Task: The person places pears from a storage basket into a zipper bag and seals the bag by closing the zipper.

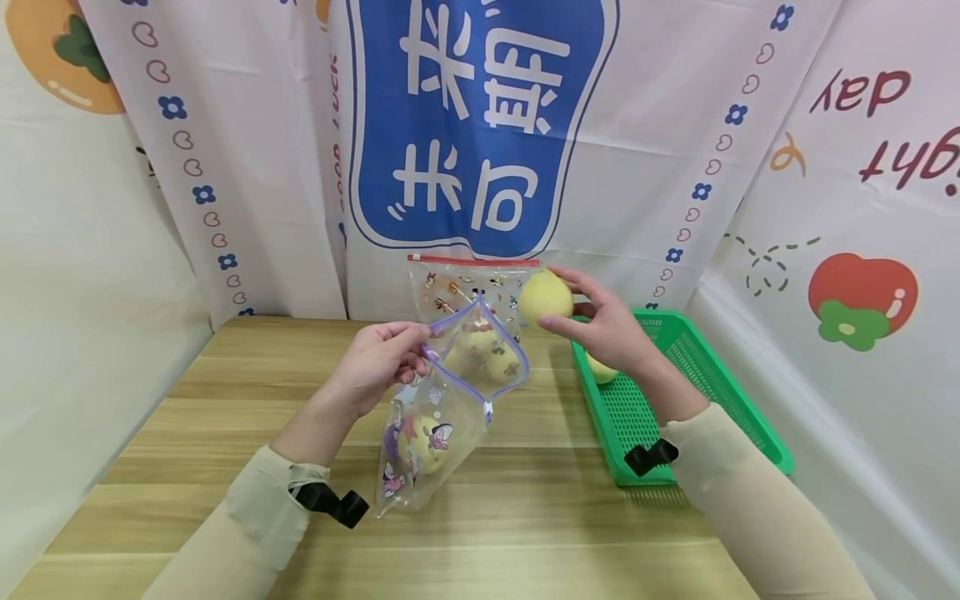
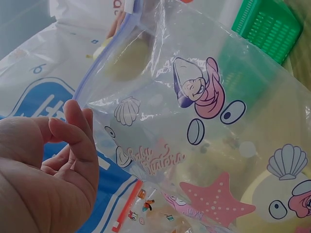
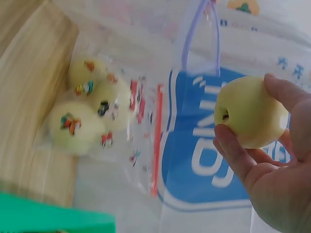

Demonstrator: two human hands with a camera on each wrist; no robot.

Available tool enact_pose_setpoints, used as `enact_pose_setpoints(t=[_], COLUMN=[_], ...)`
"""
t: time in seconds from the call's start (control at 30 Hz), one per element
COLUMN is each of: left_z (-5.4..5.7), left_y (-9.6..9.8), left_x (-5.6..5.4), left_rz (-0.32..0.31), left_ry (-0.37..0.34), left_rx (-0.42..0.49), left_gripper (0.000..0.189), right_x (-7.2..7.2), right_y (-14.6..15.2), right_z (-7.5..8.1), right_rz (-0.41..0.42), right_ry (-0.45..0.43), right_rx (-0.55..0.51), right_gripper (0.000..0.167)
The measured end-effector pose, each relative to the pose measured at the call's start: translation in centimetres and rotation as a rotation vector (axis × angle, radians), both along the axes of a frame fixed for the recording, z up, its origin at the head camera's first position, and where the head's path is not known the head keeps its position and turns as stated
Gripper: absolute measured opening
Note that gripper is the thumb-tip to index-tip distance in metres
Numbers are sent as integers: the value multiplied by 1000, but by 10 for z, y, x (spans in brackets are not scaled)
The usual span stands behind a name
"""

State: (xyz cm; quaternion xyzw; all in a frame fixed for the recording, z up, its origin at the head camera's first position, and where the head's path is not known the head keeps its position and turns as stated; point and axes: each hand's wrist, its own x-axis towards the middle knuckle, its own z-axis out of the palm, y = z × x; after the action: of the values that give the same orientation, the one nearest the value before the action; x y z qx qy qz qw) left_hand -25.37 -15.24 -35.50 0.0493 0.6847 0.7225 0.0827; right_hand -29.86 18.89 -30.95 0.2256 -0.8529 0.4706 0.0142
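Observation:
My left hand (image 1: 384, 360) pinches the edge of a clear zip bag (image 1: 442, 467) with purple closure strips. Its mouth gapes toward the right, and at least one pale fruit lies inside near the bottom. Pink and purple cartoon prints, including a starfish (image 2: 216, 199), cover the bag in the left wrist view. My right hand (image 1: 617, 329) grips a pale yellow pear (image 1: 546, 297) between thumb and fingers, up and right of the bag's mouth and apart from it. In the right wrist view, a small dark hollow shows on the pear (image 3: 252, 111).
Behind the purple-edged bag stands a second clear bag with a red closure (image 1: 472, 261), holding several pale fruits (image 3: 75, 126). A green plastic basket (image 1: 701, 350) sits on the right of the wooden table (image 1: 525, 533), with a pale fruit (image 1: 602, 369) inside. Printed cloth hangs behind.

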Motion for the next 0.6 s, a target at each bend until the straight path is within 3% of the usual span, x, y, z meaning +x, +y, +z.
enact_pose_setpoints(t=[0.3,0.6], left_z=[0,1], left_y=[0,2], left_x=[-1,-1], left_rz=[-9,-6], left_ry=[-4,-14], left_rx=[-4,0], left_gripper=[40,40], right_x=[19,29], right_y=[-28,-50], right_z=[0,-2], right_rz=[135,200], right_ry=[14,-29], right_rx=[-26,21], right_gripper=[74,74])
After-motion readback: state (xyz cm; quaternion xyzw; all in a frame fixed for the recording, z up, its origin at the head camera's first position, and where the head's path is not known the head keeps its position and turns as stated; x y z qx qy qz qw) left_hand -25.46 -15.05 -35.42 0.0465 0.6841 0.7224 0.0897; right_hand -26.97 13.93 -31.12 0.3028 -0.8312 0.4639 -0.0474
